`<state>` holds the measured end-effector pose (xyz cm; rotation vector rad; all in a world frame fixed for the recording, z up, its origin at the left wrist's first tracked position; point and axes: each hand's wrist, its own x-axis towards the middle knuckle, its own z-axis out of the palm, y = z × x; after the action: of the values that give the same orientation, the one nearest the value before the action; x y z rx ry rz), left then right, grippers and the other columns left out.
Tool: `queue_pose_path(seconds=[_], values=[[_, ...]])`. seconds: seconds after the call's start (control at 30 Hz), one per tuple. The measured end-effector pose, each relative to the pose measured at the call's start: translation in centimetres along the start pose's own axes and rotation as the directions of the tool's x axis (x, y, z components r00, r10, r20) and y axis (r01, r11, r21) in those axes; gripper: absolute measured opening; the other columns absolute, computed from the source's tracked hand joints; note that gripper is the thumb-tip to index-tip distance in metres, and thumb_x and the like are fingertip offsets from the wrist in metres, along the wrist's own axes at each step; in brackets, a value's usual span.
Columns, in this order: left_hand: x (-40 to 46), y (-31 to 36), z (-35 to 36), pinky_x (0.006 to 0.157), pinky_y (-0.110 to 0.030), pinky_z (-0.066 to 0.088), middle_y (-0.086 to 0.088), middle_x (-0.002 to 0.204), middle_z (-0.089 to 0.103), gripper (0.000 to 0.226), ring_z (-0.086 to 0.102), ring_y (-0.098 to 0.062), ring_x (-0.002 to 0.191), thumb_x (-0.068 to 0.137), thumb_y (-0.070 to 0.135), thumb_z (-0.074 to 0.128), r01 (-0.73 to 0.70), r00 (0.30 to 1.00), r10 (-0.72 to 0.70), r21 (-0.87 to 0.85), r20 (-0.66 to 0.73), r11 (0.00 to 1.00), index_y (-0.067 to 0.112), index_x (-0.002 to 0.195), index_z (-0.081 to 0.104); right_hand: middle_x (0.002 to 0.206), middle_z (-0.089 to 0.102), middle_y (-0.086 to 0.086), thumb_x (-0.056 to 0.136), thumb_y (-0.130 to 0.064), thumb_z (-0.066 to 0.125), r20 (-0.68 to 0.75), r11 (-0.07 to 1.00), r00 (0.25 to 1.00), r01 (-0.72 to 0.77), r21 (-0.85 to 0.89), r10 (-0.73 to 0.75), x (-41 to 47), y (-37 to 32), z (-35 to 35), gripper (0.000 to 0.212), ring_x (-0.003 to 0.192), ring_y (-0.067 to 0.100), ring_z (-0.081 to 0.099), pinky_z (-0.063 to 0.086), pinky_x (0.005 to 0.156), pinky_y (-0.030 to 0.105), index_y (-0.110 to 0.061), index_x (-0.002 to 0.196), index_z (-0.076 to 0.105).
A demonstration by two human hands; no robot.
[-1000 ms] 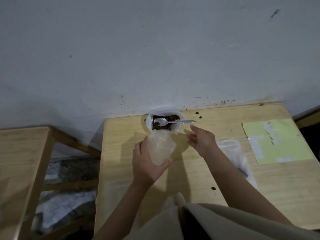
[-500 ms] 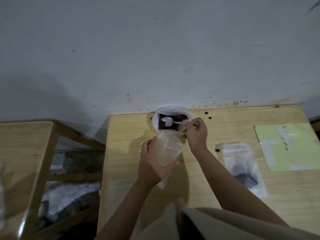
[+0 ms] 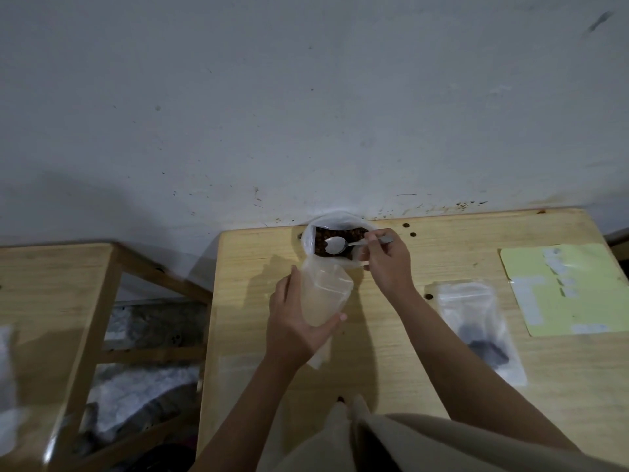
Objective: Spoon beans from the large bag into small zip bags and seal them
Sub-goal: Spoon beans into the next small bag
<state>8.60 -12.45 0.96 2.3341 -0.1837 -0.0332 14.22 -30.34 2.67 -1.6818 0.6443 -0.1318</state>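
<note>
No legible text. The green sheet (image 3: pixel 575 291), right of my right hand (image 3: pixel 388 264), bears pale patches only, unreadable.

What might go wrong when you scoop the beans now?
Beans may spill: the spoon must cross from the big bag to the small bag, whose soft mouth only the left hand holds open. The right hand pinches the handle's far end, so the spoon may wobble. Nothing holds the big bag, so it may tip.
</note>
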Motion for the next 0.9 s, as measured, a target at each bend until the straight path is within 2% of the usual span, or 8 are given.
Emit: queue_pose_path(seconds=[0.07, 0.17, 0.3, 0.4, 0.47, 0.6, 0.77, 0.9], values=[[0.0, 0.2, -0.2, 0.095, -0.033, 0.040, -0.005, 0.137, 0.037, 0.115, 0.039, -0.020, 0.121, 0.060, 0.068, 0.068, 0.019, 1.000, -0.019, -0.013, 0.015, 1.000, 0.012, 0.149, 0.020, 0.070, 0.063, 0.015, 0.094, -0.015, 0.049, -0.102, 0.980, 0.981, 0.150, -0.129, -0.163, -0.5, 0.3, -0.7, 0.013, 0.066, 0.030, 0.061, 0.050, 0.064, 0.041, -0.009, 0.087, 0.059], [-0.1, -0.3, -0.1, 0.094, -0.036, 0.044, -0.004, 0.136, 0.038, 0.112, 0.040, -0.020, 0.121, 0.062, 0.066, 0.070, -0.008, 1.000, 0.008, -0.003, 0.001, 1.000, 0.013, 0.148, 0.024, 0.072, 0.062, 0.006, 0.089, -0.012, 0.048, -0.197, 0.884, 0.879, 0.372, -0.284, -0.433, -1.2, 0.7, -1.6, 0.017, 0.062, 0.019, 0.057, 0.050, 0.053, 0.035, -0.006, 0.089, 0.063], [-0.2, -0.4, 0.0, 0.094, -0.037, 0.044, -0.005, 0.136, 0.039, 0.110, 0.040, -0.020, 0.121, 0.062, 0.068, 0.068, 0.015, 1.000, -0.015, 0.006, 0.017, 1.000, 0.013, 0.147, 0.026, 0.080, 0.064, 0.010, 0.089, -0.011, 0.048, -0.101, 0.773, 0.820, 0.479, -0.416, -0.563, -1.2, 1.7, -1.1, 0.020, 0.067, 0.020, 0.058, 0.051, 0.053, 0.033, -0.001, 0.093, 0.065], [-0.1, -0.3, -0.1, 0.095, -0.036, 0.043, -0.005, 0.136, 0.039, 0.110, 0.041, -0.022, 0.121, 0.062, 0.068, 0.068, 0.016, 0.999, -0.016, 0.006, 0.031, 1.000, 0.012, 0.147, 0.026, 0.091, 0.062, 0.010, 0.091, -0.010, 0.051, -0.151, 0.861, 0.886, 0.367, -0.352, -0.439, -1.2, 2.2, 0.0, 0.017, 0.076, 0.013, 0.053, 0.051, 0.060, 0.029, -0.003, 0.097, 0.065], [-0.1, -0.3, -0.1, 0.093, -0.035, 0.042, -0.007, 0.135, 0.040, 0.109, 0.042, -0.023, 0.120, 0.063, 0.067, 0.068, 0.001, 1.000, -0.002, 0.020, 0.015, 1.000, 0.010, 0.146, 0.029, 0.095, 0.064, 0.007, 0.093, -0.014, 0.053, -0.187, 0.961, 0.956, 0.187, -0.202, -0.225, -0.7, 2.4, 0.4, 0.014, 0.080, 0.013, 0.056, 0.049, 0.066, 0.020, -0.009, 0.098, 0.065], [0.0, -0.7, -0.2, 0.093, -0.033, 0.041, -0.008, 0.135, 0.041, 0.109, 0.042, -0.023, 0.119, 0.063, 0.066, 0.069, 0.007, 1.000, -0.007, 0.057, 0.001, 0.998, 0.009, 0.147, 0.028, 0.078, 0.067, 0.006, 0.092, -0.021, 0.058, -0.143, 0.970, 0.966, -0.195, 0.148, 0.216, 0.6, 2.5, 0.8, 0.010, 0.070, 0.020, 0.063, 0.055, 0.072, 0.041, -0.020, 0.084, 0.064], [0.2, -0.8, -0.3, 0.094, -0.032, 0.039, -0.006, 0.136, 0.038, 0.110, 0.040, -0.022, 0.121, 0.061, 0.067, 0.068, 0.057, 0.998, -0.057, 0.049, 0.001, 0.997, 0.012, 0.147, 0.026, 0.079, 0.067, 0.007, 0.092, -0.018, 0.058, -0.128, 0.923, 0.943, -0.264, 0.280, 0.308, 0.4, 2.7, 0.2, 0.009, 0.068, 0.014, 0.062, 0.055, 0.060, 0.031, -0.014, 0.088, 0.065], [0.5, -1.2, -0.4, 0.099, -0.032, 0.037, -0.004, 0.137, 0.035, 0.111, 0.037, -0.020, 0.123, 0.059, 0.066, 0.068, 0.106, 0.994, -0.106, 0.049, -0.013, 0.993, 0.014, 0.148, 0.026, 0.078, 0.066, 0.007, 0.091, -0.015, 0.060, -0.113, 0.887, 0.930, -0.291, 0.358, 0.351, 0.0, 2.6, -0.9, 0.008, 0.069, 0.014, 0.060, 0.052, 0.059, 0.030, -0.012, 0.089, 0.067]])
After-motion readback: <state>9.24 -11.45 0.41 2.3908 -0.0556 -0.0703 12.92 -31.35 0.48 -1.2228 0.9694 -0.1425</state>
